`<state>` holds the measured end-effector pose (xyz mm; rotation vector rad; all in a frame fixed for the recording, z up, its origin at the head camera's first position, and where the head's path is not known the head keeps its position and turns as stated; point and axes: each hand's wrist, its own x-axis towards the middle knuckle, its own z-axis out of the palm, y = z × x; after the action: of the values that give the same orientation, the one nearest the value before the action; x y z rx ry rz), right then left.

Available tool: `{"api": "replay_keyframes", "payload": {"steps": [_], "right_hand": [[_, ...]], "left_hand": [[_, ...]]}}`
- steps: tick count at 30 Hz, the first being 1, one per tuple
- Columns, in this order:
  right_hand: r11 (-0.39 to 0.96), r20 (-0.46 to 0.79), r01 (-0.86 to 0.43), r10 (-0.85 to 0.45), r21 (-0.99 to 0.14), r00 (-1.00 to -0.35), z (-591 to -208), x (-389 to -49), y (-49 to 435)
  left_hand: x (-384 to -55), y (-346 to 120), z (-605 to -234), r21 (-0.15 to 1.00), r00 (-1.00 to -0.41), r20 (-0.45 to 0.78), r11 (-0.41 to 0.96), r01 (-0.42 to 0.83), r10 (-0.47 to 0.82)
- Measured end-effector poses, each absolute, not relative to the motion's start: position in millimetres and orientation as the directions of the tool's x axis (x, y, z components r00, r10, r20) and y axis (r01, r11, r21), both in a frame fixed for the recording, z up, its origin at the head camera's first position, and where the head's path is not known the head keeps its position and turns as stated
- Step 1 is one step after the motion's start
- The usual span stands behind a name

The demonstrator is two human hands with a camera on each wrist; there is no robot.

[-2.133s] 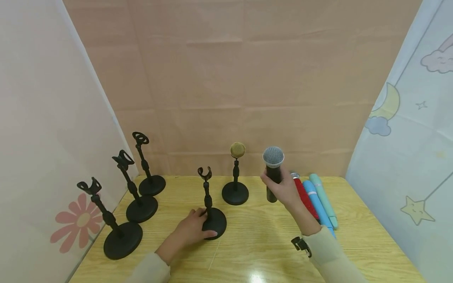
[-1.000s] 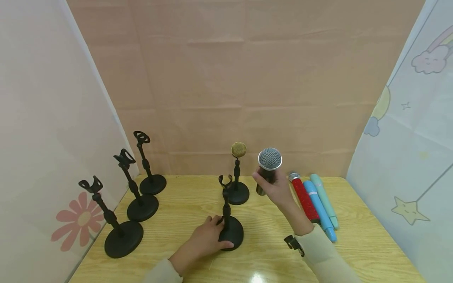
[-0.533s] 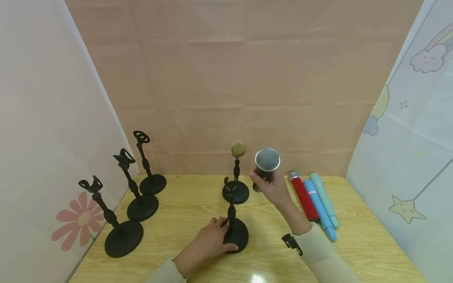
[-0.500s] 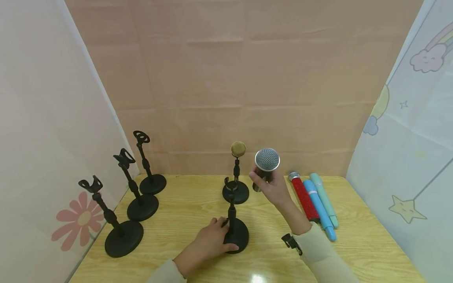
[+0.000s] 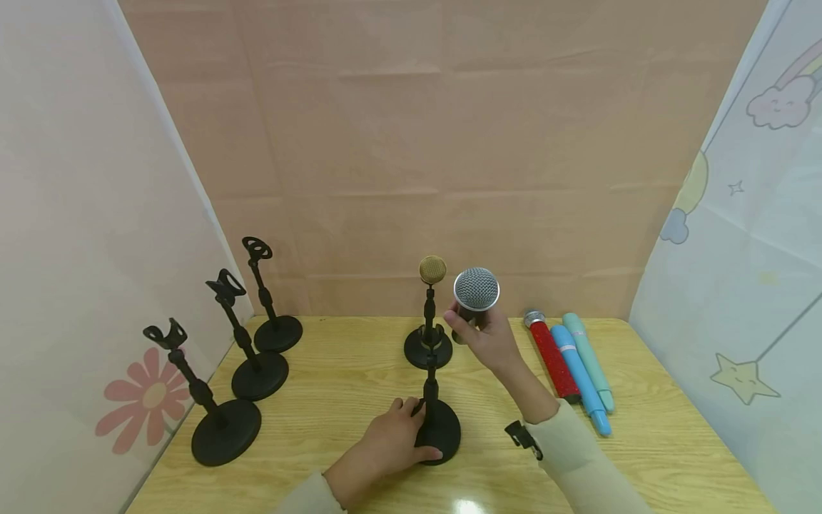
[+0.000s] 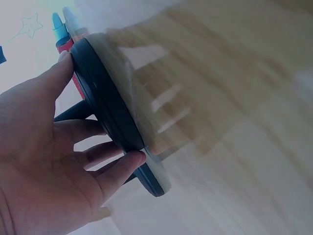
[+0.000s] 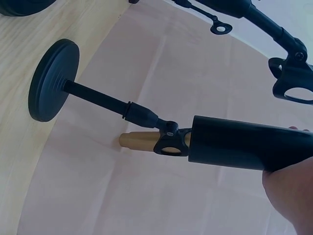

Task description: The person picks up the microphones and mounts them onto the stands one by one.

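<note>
In the head view, the left hand (image 5: 393,437) grasps the round base of a slim black microphone stand (image 5: 443,428) near on the wood-grained counter (image 5: 334,357). The right hand's (image 5: 489,343) fingers are wrapped round a black microphone with a silver mesh head (image 5: 477,289), raised just right of the stand. To me, the step in hand is bringing the two together, and the next move calls for lining the handle up with the stand's black U-shaped clip (image 5: 440,335). That clip blurs into the far black stand (image 5: 429,307) carrying a gold microphone (image 5: 433,270).

In the left wrist view, thumb and fingertips grip the base's rim; the hand hides most of the pole.

In the right wrist view, the handle hides much of the gold microphone, and the mesh head and most fingers are unseen. Another black clip (image 7: 293,73), right, is cut off; I cannot tell whose.
</note>
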<state>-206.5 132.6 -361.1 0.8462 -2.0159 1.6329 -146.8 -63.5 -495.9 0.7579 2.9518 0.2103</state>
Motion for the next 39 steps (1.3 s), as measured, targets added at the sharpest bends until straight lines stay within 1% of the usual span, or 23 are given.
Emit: {"api": "replay_keyframes", "payload": {"steps": [13, 17, 24, 34, 39], "right_hand": [[0.122, 0.672, -0.701, -0.21, -0.702, -0.71, -360.4, -208.6, 126.0], [0.121, 0.663, -0.691, -0.206, -0.713, -0.72, -360.7, -208.8, 124.2], [0.105, 0.661, -0.691, -0.219, -0.715, -0.717, -358.0, -209.4, 119.8], [0.1, 0.599, -0.624, -0.198, -0.775, -0.776, -358.8, -207.5, 113.3], [0.085, 0.583, -0.606, -0.197, -0.791, -0.788, -358.7, -206.5, 112.7]], "left_hand": [[-147.0, -58.8, -500.1, 0.16, -0.871, -0.028, 0.862, 0.481, 0.491], [-148.2, -56.9, -501.0, 0.154, -0.868, -0.032, 0.861, 0.485, 0.495], [-148.1, -56.4, -497.8, 0.159, -0.866, -0.027, 0.857, 0.49, 0.499], [-145.9, -47.3, -495.9, 0.128, -0.856, -0.053, 0.854, 0.504, 0.514], [-144.9, -41.5, -494.1, 0.092, -0.856, -0.068, 0.858, 0.506, 0.512]]}}
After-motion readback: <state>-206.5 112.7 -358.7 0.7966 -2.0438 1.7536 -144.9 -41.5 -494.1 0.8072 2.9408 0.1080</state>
